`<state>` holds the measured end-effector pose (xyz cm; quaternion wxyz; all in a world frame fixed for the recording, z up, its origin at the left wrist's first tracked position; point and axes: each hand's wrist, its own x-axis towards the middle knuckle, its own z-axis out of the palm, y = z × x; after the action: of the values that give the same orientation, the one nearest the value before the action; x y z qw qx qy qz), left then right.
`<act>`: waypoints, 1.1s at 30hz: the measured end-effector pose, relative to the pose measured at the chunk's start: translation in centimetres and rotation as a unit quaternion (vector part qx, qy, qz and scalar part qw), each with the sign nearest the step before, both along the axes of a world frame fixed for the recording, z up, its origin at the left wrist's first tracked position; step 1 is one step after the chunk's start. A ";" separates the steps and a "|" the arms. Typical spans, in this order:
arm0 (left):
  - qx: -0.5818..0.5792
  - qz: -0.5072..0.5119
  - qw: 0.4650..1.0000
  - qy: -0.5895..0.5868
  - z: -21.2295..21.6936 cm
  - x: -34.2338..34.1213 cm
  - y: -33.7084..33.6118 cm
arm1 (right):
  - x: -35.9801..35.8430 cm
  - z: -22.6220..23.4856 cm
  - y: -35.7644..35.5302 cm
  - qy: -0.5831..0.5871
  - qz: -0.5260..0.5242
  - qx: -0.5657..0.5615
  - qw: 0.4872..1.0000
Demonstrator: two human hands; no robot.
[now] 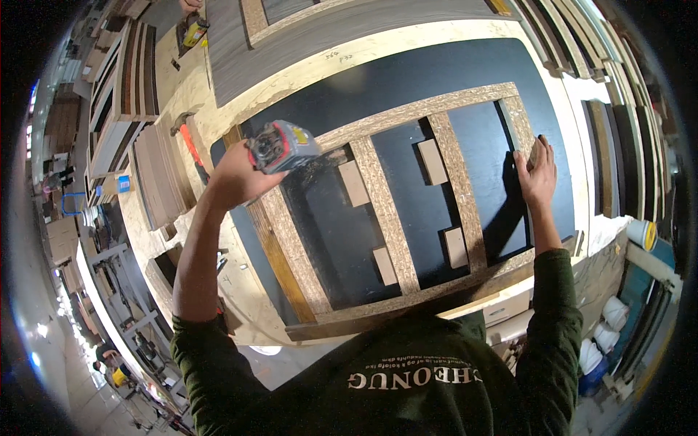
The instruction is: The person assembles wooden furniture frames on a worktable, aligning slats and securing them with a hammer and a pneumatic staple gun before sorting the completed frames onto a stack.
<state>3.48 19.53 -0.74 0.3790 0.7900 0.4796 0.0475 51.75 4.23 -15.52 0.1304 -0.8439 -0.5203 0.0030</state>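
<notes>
A frame of chipboard strips (385, 211) lies on a black panel (407, 80) on a workbench. My left hand (236, 176) grips a grey and red nail gun (282, 147), held over the frame's upper left corner. My right hand (536, 174) rests on the frame's right strip, fingers wrapped over a small wooden block (536, 149). Several small tan blocks (354, 183) lie on the black panel between the strips.
A grey wood-grain board (305, 43) lies at the bench's far side. A red-handled hammer (190, 142) sits left of the frame. Stacked boards (134, 80) stand at left, upright panels (618, 145) at right. White buckets (614, 312) sit at lower right. Another person's hand (190, 6) holds a tool far off.
</notes>
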 end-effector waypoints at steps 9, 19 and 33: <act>-0.034 -0.001 0.999 0.035 -1.9 5.6 1.6 | 0.1 0.3 0.1 0.026 -0.015 -0.027 0.999; -0.032 0.005 0.994 0.106 -2.2 6.2 1.6 | 0.2 0.3 0.1 0.009 -0.026 -0.049 0.998; -0.010 -0.023 0.995 0.097 -1.8 7.8 1.5 | -0.3 0.3 -0.2 0.008 -0.033 -0.053 0.998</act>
<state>11.23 21.03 -2.56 0.3395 0.7979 0.4962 -0.0434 51.42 4.01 -15.20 0.0897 -0.8662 -0.4905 0.0331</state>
